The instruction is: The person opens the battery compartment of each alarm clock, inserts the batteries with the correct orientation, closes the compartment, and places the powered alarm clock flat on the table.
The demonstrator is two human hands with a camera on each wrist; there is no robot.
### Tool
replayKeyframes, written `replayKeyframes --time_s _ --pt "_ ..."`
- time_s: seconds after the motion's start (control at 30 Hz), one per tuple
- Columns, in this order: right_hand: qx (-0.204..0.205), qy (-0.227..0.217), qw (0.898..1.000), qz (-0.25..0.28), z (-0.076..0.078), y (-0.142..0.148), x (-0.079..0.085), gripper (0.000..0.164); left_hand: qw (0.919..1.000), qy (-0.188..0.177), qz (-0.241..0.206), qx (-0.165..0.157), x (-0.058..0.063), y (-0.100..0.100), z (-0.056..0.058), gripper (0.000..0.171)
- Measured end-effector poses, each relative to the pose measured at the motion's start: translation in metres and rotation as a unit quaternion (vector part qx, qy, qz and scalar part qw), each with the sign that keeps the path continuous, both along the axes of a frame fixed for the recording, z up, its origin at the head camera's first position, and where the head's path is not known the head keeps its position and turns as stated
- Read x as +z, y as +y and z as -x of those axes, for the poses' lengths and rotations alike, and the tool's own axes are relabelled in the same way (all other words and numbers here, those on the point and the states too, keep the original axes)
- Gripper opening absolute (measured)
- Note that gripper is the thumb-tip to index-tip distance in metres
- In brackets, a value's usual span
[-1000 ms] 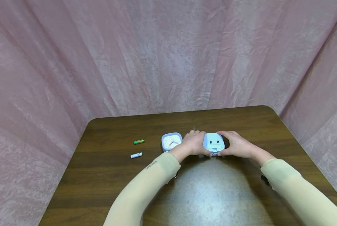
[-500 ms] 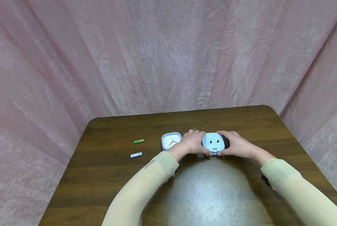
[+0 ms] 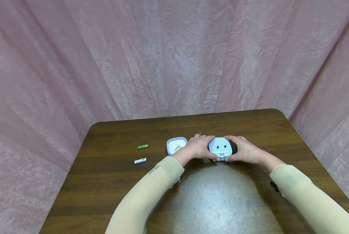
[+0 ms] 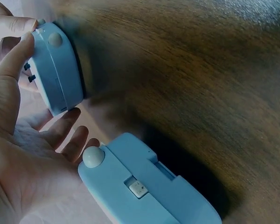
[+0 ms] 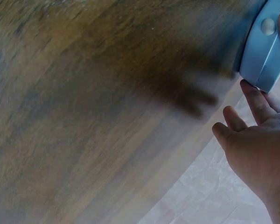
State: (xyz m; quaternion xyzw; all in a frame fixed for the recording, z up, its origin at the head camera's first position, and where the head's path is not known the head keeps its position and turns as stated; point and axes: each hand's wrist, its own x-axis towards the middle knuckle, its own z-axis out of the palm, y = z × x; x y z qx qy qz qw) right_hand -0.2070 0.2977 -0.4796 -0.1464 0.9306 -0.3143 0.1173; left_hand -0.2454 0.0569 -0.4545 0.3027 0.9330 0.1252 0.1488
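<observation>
A light-blue alarm clock lies with its back up in the head view, two black knobs and a battery cover showing. My left hand grips its left side, thumb at the near edge. From the right, my right hand holds the opposite side between thumb and fingers. The left wrist view shows this held clock edge-on, fingers of both hands on it. A second blue clock lies face up just left of my left hand, partly covered by that hand and wrist; its side has a small white switch.
A green battery and a white-and-blue battery lie on the left part of the brown wooden table. Pink curtains hang behind the table and along its sides.
My left hand and forearm have shifted slightly left, and the left side of the held clock shows a little more. My right hand stays nearly still on the clock.
</observation>
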Motion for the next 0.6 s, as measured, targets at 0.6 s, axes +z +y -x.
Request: replayKeyframes --time_s 0.6 --pt "0.001 0.003 1.0 0.007 0.0001 -0.001 0.0003 0.098 0.9999 0.0 0.011 -0.009 -0.0018 0.0022 0.001 0.101"
